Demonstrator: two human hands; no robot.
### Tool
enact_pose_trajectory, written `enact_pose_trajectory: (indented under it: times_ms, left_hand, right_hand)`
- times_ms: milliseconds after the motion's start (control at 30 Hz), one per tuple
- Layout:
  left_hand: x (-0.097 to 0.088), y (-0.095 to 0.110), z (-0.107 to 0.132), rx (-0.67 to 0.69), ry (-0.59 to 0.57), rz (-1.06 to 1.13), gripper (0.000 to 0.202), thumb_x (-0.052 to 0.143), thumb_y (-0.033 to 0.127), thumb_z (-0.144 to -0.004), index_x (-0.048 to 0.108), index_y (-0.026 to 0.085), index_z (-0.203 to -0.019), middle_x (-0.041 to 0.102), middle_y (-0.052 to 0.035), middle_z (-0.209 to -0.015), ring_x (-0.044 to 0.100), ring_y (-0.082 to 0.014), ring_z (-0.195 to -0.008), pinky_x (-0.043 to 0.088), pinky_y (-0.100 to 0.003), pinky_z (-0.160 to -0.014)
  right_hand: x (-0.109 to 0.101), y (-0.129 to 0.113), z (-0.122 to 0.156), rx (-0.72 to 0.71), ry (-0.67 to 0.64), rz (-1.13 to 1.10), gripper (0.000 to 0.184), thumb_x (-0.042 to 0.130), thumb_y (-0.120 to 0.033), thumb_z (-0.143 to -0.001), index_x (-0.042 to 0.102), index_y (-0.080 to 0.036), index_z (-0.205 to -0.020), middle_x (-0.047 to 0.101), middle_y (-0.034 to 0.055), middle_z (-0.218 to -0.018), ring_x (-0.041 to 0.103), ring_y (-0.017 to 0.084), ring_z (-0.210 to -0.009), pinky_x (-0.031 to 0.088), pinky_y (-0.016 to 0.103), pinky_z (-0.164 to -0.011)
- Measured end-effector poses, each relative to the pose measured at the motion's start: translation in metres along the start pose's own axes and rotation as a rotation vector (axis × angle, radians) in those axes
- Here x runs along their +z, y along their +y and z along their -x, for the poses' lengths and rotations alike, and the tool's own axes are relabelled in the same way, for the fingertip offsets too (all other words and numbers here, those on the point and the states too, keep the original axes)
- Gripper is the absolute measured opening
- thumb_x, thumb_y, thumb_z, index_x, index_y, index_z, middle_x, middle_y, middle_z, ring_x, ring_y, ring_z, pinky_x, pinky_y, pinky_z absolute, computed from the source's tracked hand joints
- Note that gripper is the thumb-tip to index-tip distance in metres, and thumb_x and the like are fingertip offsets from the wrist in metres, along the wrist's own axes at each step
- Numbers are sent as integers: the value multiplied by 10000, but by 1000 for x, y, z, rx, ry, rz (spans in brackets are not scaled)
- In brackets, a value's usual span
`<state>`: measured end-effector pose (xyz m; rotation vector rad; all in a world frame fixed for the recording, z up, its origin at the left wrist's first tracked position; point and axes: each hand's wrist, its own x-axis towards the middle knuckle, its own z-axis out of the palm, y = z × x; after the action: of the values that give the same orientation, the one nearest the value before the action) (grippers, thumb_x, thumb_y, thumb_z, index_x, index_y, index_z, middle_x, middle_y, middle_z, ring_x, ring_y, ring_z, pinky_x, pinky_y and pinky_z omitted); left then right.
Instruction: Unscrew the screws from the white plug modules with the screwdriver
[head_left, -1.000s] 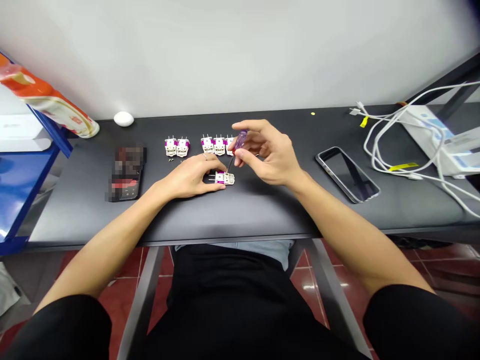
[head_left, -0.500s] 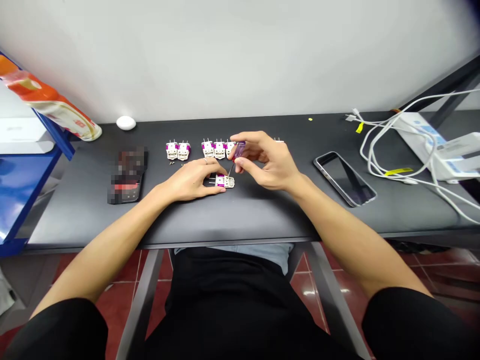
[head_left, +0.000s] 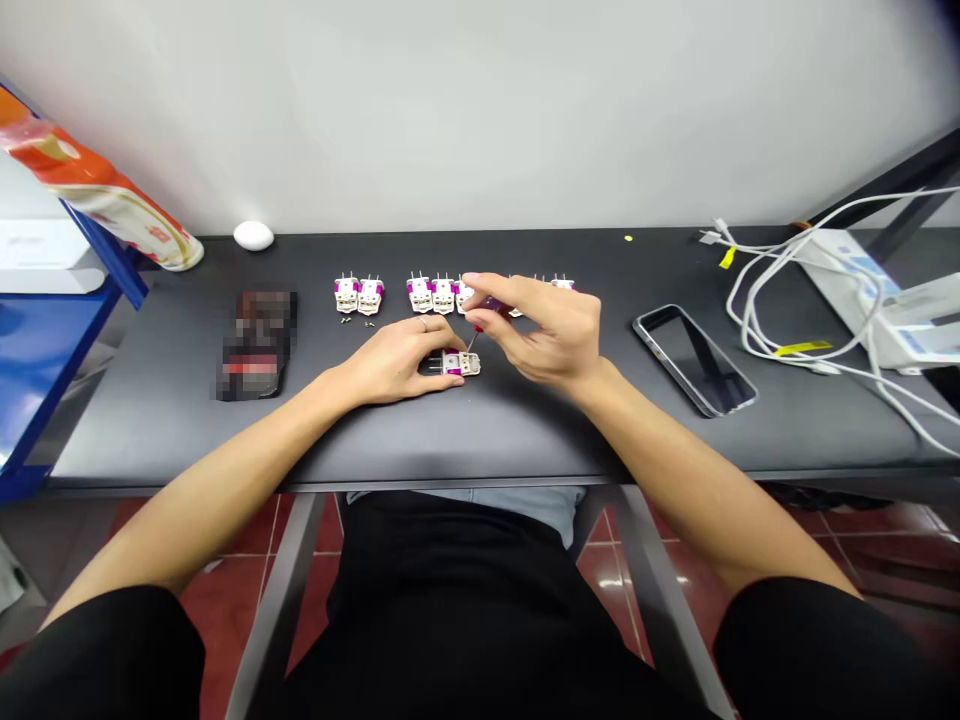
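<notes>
"What's your left hand (head_left: 394, 362) doing?"
"Its thumb and fingers pinch a white-and-purple plug piece (head_left: 460, 364) on the black tabletop (head_left: 510, 440)."
"Further right?"
"A screwdriver (head_left: 493, 304) slants down to that piece, pinched by the fingers of your right hand (head_left: 553, 328)."

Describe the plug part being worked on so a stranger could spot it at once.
Find the black table against the pale wall, then the left hand resting near its middle. The white-and-purple plug part is pinched in that hand. Unlike the similar pieces nearer the wall, it has the tip of the right hand's screwdriver at it.
</notes>
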<state>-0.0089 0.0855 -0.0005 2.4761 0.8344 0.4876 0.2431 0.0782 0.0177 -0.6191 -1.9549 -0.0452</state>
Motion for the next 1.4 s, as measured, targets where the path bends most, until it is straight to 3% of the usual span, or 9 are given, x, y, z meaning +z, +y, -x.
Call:
enact_pose_trajectory:
  times_ms: [233, 333, 500, 600, 700, 967, 1167, 1300, 1400]
  left_hand:
    - [2, -2, -1, 16, -14, 14, 451, 752, 580, -1065, 808, 226, -1339, 799, -108, -1317, 766, -290, -1203, 598, -385, -1038]
    - [1, -5, -1, 24, -19, 27, 453, 759, 577, -1064, 808, 222, -1341, 798, -107, -1314, 766, -288, -1200, 597, -387, -1038]
    - [0, -6, 0, 47, -9, 38, 448, 758, 568, -1070, 803, 215, -1342, 801, -115, -1335, 765, -295, -1222, 596, -393, -1048]
    - [0, -6, 0, 47, -8, 31, 459, 753, 582, -1070, 804, 222, -1351, 799, -122, -1344, 767, -298, -1209, 598, -399, -1044]
    - [0, -6, -1, 36, -15, 21, 463, 744, 592, -1071, 807, 229, -1351, 798, -120, -1312, 767, -292, -1183, 598, -393, -1027]
    - [-1, -6, -1, 30, -27, 28, 459, 751, 579, -1067, 805, 224, -1353, 796, -113, -1303, 760, -287, -1178, 592, -385, -1024]
    - [0, -8, -1, 45, -21, 11, 474, 743, 601, -1071, 809, 227, -1353, 794, -122, -1341, 763, -300, -1191, 594, -397, -1021]
    - [-1, -7, -1, 47, -32, 32, 481, 728, 604, -1078, 804, 224, -1362, 795, -119, -1313, 762, -293, -1184, 591, -400, -1041]
    - [-2, -6, -1, 43, -38, 38, 475, 720, 604, -1080, 804, 231, -1361, 796, -119, -1326, 759, -293, -1206, 587, -398, -1058]
  right_hand:
    - [-9, -5, -6, 139, -107, -117, 295, 609, -365, -1175, 819, -310, -1374, 898, 17, -1068, 799, 180, -841, 701, 371, -840]
    - [-12, -5, -8, 111, -147, -168, 323, 576, -338, -1186, 795, -304, -1420, 901, 25, -1134, 806, 178, -888, 702, 364, -851]
    - [-7, -1, -4, 12, -46, -107, 295, 675, -323, -1149, 822, -296, -1403, 881, 40, -1118, 793, 163, -841, 685, 333, -757]
    - [-2, 2, -3, 43, 45, -74, 290, 799, -387, -1087, 850, -364, -1371, 844, 20, -1064, 747, 149, -779, 649, 323, -647]
    - [0, 2, -4, 95, 86, -114, 270, 827, -400, -1068, 870, -394, -1334, 846, -7, -946, 748, 158, -771, 663, 337, -659]
    - [-12, 0, -9, 143, -73, -349, 296, 704, -280, -1120, 872, -356, -1351, 902, -4, -1060, 797, 154, -837, 710, 363, -817]
    - [-9, 6, -8, 183, -4, -340, 209, 893, -386, -992, 926, -383, -1199, 827, 18, -1085, 776, 178, -904, 680, 364, -742]
    - [-7, 5, -8, 197, 75, -408, 258, 922, -296, -963, 929, -374, -1209, 852, 0, -946, 763, 165, -812, 661, 342, -696]
    - [-9, 5, -8, 214, 47, -485, 314, 911, -262, -971, 914, -363, -1269, 901, 5, -983, 801, 186, -846, 688, 362, -731]
